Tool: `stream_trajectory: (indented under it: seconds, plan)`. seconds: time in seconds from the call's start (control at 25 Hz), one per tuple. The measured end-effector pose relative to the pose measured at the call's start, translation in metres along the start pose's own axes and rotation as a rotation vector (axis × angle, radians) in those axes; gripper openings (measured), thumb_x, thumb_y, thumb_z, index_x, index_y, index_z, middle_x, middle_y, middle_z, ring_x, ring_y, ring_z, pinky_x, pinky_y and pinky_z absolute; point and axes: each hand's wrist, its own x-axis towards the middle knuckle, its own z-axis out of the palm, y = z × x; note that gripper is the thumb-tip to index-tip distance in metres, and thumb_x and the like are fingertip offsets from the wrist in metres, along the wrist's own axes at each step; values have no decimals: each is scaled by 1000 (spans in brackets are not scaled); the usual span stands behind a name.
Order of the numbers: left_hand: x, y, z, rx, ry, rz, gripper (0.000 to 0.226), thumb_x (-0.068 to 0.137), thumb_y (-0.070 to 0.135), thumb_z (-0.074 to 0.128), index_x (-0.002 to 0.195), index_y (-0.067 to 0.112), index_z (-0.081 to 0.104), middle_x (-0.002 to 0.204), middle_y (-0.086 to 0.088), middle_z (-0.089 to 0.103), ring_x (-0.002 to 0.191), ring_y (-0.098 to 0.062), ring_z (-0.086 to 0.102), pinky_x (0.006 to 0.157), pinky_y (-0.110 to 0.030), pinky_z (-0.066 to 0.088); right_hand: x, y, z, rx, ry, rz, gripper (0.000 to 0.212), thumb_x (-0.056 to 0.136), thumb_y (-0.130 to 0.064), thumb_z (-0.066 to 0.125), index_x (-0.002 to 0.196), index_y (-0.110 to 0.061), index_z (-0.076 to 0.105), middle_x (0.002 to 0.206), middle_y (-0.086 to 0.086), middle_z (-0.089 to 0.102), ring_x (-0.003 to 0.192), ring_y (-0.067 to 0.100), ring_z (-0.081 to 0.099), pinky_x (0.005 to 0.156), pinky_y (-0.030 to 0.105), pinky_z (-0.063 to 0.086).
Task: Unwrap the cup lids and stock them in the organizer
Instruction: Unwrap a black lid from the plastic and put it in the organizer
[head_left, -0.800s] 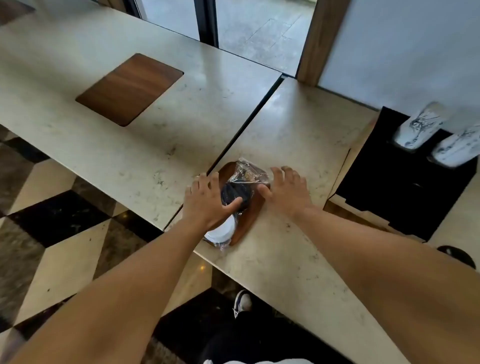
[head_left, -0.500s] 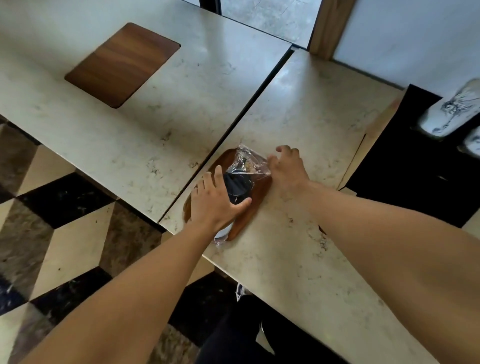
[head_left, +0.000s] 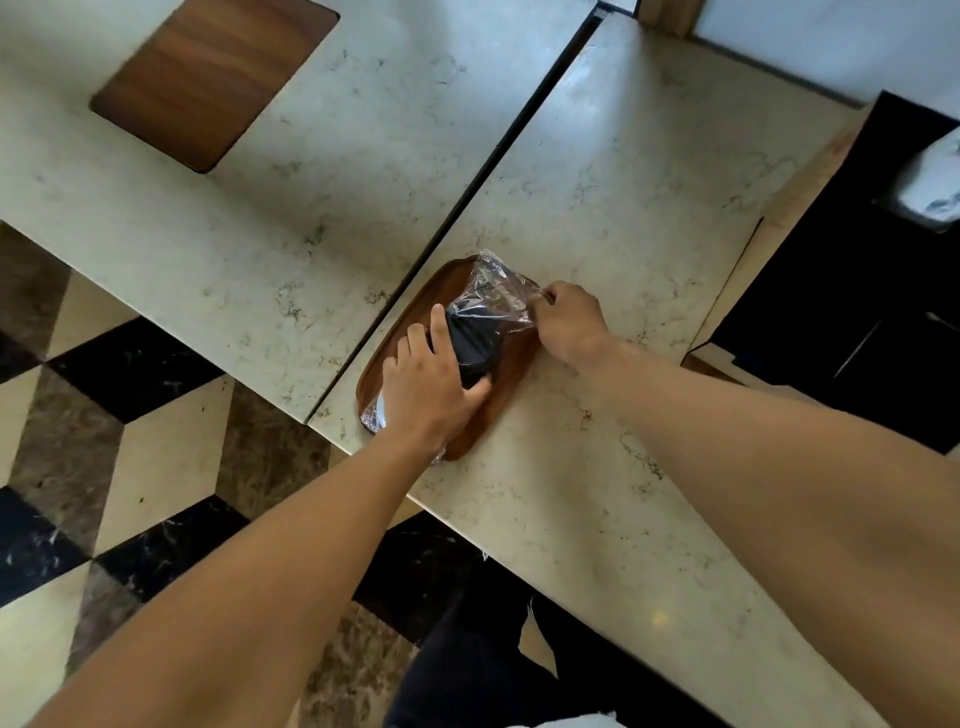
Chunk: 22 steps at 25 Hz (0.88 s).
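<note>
- Cup lids (head_left: 475, 340), a black stack wrapped in a clear plastic sleeve (head_left: 496, 299), lie on their side on a brown wooden inlay (head_left: 511, 376) set into the marbled desk (head_left: 623, 208), close to the desk's near edge.
- A sliver of white shows under the wrap at the near end of the stack, by the left wrist; whether it is a lid or something else cannot be told.
- The left hand (head_left: 428, 389) lies over the near part of the stack, palm down, the fingers curled over its far-left side and the thumb pressing the right side, so it is clamped around the wrapped lids.
- The right hand (head_left: 569, 325) is closed into a pinch on the loose, crinkled end of the plastic sleeve at the far-right side of the stack; its fingertips are together on the film, and the film looks stretched between the hand and the lids.
- The two hands are near each other, with the exposed black middle of the stack between them.
- A dark seam (head_left: 467, 208) separates this desk from a second marbled slab on the left, which has its own rectangular wooden inlay (head_left: 213, 78) well apart from the lids.
- A black organizer (head_left: 857, 286) stands at the right edge of the view, beyond the right forearm, with a white printed object (head_left: 935, 182) sticking out of its upper part; what that object is cannot be told.
- A patterned floor (head_left: 130, 415) of black, cream and brown tiles shows below the desk edge.
</note>
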Motion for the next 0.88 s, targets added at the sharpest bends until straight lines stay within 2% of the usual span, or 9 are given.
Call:
stream_trajectory:
  seconds: [0.2, 0.28, 0.36, 0.44, 0.56, 0.64, 0.76, 0.88]
  plan:
    - [-3, 0, -7, 1, -7, 72, 111, 77, 64, 70, 157, 7, 20, 132, -20, 50, 115, -36, 53, 92, -50, 48, -14, 8, -3, 106, 68, 31, 18, 95, -29, 55, 83, -19, 62, 77, -3, 60, 78, 21, 58, 68, 26, 40]
    - [-5, 3, -11, 13, -12, 124, 111, 77, 63, 71, 157, 7, 20, 131, -20, 51, 114, -35, 53, 91, -49, 49, -24, 12, -9, 175, 75, 68, 18, 93, -27, 54, 80, -19, 63, 75, -3, 63, 78, 24, 64, 66, 31, 49]
    - [-6, 4, -15, 20, -24, 165, 111, 77, 62, 73, 158, 7, 21, 130, -19, 51, 113, -34, 54, 91, -49, 49, -33, 17, -14, 237, 79, 103, 20, 91, -26, 52, 81, -15, 65, 82, 6, 70, 81, 30, 71, 72, 40, 58]
    - [-8, 9, -19, 25, -38, 229, 111, 76, 61, 75, 157, 6, 22, 129, -19, 52, 111, -35, 55, 89, -51, 50, -47, 28, -19, 286, 93, 143, 25, 91, -26, 51, 86, -8, 68, 87, 11, 73, 83, 32, 71, 74, 42, 57]
    - [-13, 21, -19, 59, -66, 331, 113, 74, 61, 77, 157, 6, 24, 129, -19, 53, 111, -36, 56, 89, -51, 50, -69, 54, -28, 319, 113, 188, 25, 90, -30, 52, 85, -12, 68, 82, 6, 71, 75, 25, 67, 60, 32, 51]
    - [-17, 31, -17, 81, -84, 400, 113, 72, 61, 77, 157, 6, 25, 129, -19, 53, 111, -36, 55, 88, -52, 49, -85, 70, -32, 354, 139, 217, 23, 90, -31, 53, 86, -14, 68, 78, 4, 68, 71, 21, 63, 57, 27, 46]
    - [-21, 45, -14, 95, -100, 485, 113, 69, 60, 77, 156, 6, 27, 127, -19, 54, 108, -38, 56, 85, -50, 49, -107, 91, -38, 437, 186, 271, 24, 89, -30, 53, 87, -11, 68, 75, 4, 66, 66, 19, 61, 58, 35, 51]
    - [-29, 62, -8, 109, -121, 583, 111, 69, 61, 74, 155, 8, 27, 126, -17, 54, 108, -36, 55, 85, -48, 48, -132, 114, -48, 492, 233, 302, 19, 91, -28, 54, 82, -17, 67, 73, 0, 67, 66, 17, 64, 63, 37, 55]
